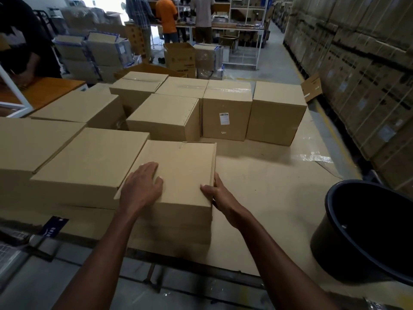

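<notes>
A closed brown cardboard box point(181, 166) stands at the near edge of a flat cardboard sheet point(268, 198) on a low platform. My left hand point(140, 186) lies flat on the box's top, near its left front corner, fingers straight. My right hand point(218, 193) grips the box's right front corner, thumb on the top and fingers round the right side. A second closed box point(89, 162) sits tight against its left side.
Several more closed boxes point(225, 108) fill the sheet behind and to the left. A black tub point(366, 231) stands at the right. Tall stacks of cartons point(357, 63) line the right wall. Three people point(167, 16) work at benches far back; another person point(22, 41) bends at the left.
</notes>
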`<state>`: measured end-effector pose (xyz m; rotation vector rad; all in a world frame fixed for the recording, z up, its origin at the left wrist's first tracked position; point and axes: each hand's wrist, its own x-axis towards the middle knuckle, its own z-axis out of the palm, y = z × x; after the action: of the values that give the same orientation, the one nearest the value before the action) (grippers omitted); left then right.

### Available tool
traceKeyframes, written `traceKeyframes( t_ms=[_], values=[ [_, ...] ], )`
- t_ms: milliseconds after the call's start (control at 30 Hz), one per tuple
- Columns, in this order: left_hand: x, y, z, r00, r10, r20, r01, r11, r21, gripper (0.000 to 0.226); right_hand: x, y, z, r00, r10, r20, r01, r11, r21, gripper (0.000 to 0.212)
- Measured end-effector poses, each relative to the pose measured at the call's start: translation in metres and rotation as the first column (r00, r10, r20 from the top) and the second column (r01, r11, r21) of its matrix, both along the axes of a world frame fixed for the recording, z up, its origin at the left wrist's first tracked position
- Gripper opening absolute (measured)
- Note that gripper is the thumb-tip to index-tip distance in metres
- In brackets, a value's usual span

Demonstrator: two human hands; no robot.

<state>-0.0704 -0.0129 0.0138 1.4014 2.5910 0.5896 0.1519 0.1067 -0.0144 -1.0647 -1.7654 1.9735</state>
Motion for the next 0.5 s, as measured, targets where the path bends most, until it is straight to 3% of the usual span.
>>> traceKeyframes(
  t_ms=[200, 500],
  values=[
    [-0.026, -0.011, -0.005, 0.998, -0.018, -0.054, 0.018, 1.000, -0.002, 0.068, -0.026, -0.005, -0.004, 0.999, 0.023, -0.022, -0.023, 1.000, -0.018, 0.110],
    [-0.036, -0.006, -0.006, 0.999, -0.024, -0.030, 0.024, 1.000, -0.001, 0.067, -0.023, -0.004, -0.005, 0.999, 0.019, -0.032, -0.018, 1.000, 0.015, 0.086]
  ],
)
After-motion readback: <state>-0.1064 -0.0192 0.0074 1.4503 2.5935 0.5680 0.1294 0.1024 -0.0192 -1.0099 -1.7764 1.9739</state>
